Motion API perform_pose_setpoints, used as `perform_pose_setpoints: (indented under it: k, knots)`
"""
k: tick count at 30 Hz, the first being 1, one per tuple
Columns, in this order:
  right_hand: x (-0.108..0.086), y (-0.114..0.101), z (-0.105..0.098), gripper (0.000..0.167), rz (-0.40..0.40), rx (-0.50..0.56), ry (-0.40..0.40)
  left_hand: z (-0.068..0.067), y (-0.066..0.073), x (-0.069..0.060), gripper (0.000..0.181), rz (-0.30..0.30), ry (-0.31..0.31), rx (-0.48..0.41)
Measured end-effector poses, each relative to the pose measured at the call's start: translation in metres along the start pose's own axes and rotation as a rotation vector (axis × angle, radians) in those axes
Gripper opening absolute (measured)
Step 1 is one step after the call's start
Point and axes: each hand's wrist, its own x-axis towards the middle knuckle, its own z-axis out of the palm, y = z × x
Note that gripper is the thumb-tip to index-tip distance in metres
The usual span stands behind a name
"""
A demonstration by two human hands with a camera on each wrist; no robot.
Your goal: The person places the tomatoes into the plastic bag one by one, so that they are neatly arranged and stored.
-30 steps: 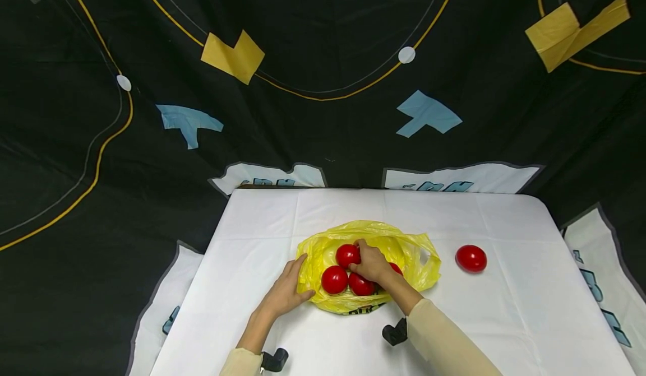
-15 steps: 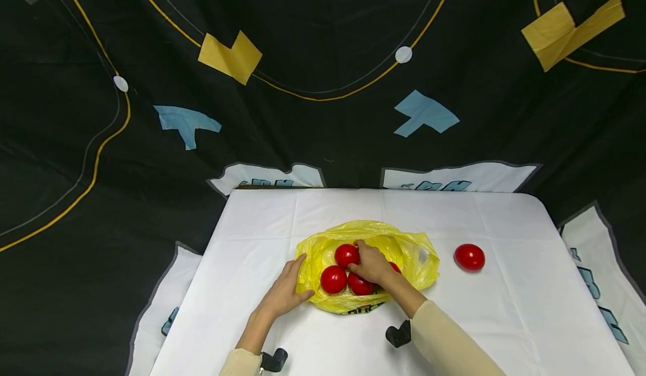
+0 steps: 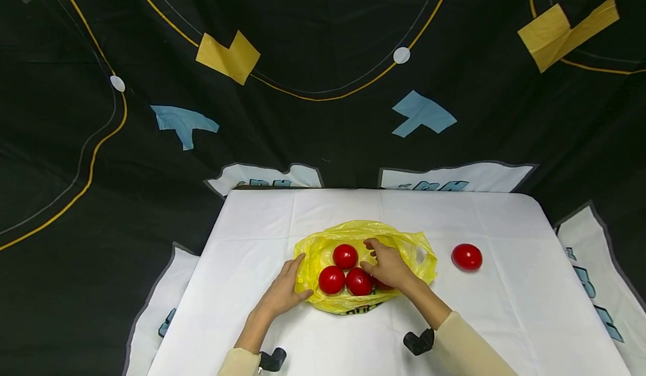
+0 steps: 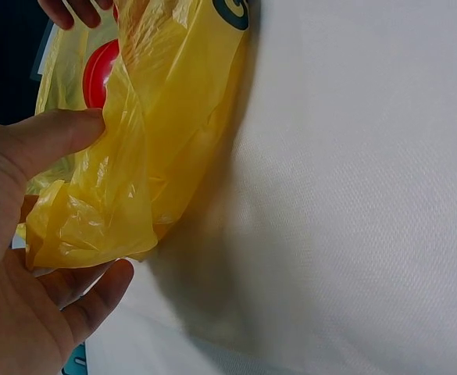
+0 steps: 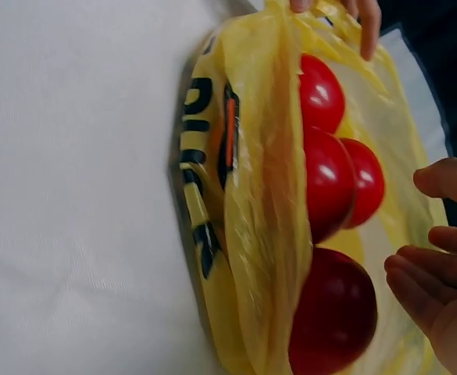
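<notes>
A yellow plastic bag (image 3: 360, 229) lies with its mouth spread on the white table. Inside it are several glossy red, tomato-like balls (image 3: 331, 279), a group also seen in the right wrist view as red balls (image 5: 333, 312). My left hand (image 3: 281, 292) holds the bag's left edge; in the left wrist view the thumb (image 4: 60, 139) lies on the rim and the fingers sit on its other side. Over the bag's right half, my right hand (image 3: 390, 265) has loosely bent fingers with nothing between them. It partly covers one ball.
Another red ball (image 3: 466, 257) lies on the white tablecloth (image 3: 530, 309) to the right of the bag. Black wrist-worn devices (image 3: 419, 342) show by the sleeves. A black curtain (image 3: 323, 140) hangs behind the table's far edge.
My right hand has come off the balls in the bag and shifted right, its fingers loosening. The left hand stays on the bag's edge. The view has shifted slightly.
</notes>
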Motion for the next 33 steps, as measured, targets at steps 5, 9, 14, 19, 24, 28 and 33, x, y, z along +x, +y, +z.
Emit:
perform_pose_setpoints:
  k: [5, 9, 14, 19, 24, 28, 33]
  knots:
    - [-0.009, 0.004, -0.016, 0.051, -0.069, 0.024, 0.04, 0.0, -0.001, 0.0, 0.091, 0.006, 0.003, 0.002]
    - [-0.019, 0.009, -0.033, 0.048, -0.1, 0.02, 0.083, 0.0, -0.001, 0.0, 0.09, 0.007, 0.004, 0.006]
    - [-0.033, 0.023, -0.056, 0.038, -0.166, 0.006, 0.211, 0.0, 0.0, 0.0, 0.09, 0.008, 0.004, -0.001]
    - [-0.047, 0.044, -0.081, 0.033, -0.175, 0.009, 0.36, -0.001, 0.0, 0.0, 0.09, 0.005, 0.002, -0.006]
    - [-0.057, 0.071, -0.1, 0.037, -0.114, -0.065, 0.475, -0.001, 0.0, -0.001, 0.09, 0.0, 0.001, -0.009]
    - [-0.067, 0.095, -0.107, 0.042, -0.021, -0.121, 0.516, 0.0, -0.002, -0.001, 0.09, -0.001, 0.0, -0.012]
    - [-0.078, 0.117, -0.11, 0.048, 0.093, -0.123, 0.493, 0.0, -0.002, -0.001, 0.09, 0.002, 0.0, -0.02]
